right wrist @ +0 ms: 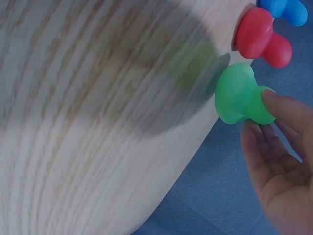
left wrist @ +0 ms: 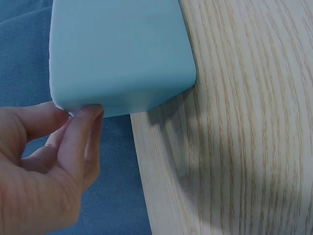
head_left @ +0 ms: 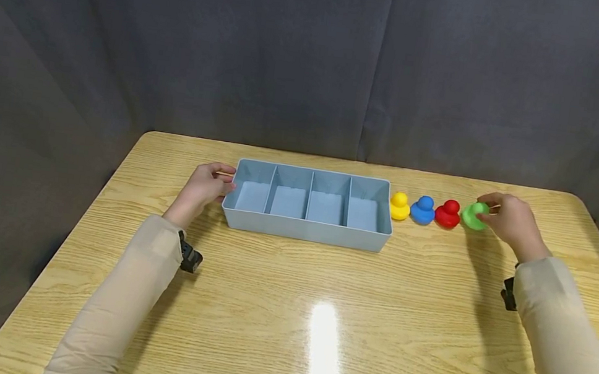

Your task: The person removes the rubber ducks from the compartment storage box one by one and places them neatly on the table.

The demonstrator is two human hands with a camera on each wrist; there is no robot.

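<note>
Pinching the green duck (head_left: 474,215) with right fingers (right wrist: 274,100), left fingers (left wrist: 80,132) touch the tray's (head_left: 305,228) end wall.

A four-compartment tray (head_left: 305,228) lies toward the rear centre of the counter (head_left: 328,315). Four toy ducks (head_left: 423,210) stand in a row just right of it. Left hand (head_left: 204,188) touches the tray's left end; right hand (head_left: 511,222) touches the rightmost duck (head_left: 474,215).

Staged recording booth: grey fabric backdrop (head_left: 293,55), lone wooden table (head_left: 284,310).
</note>
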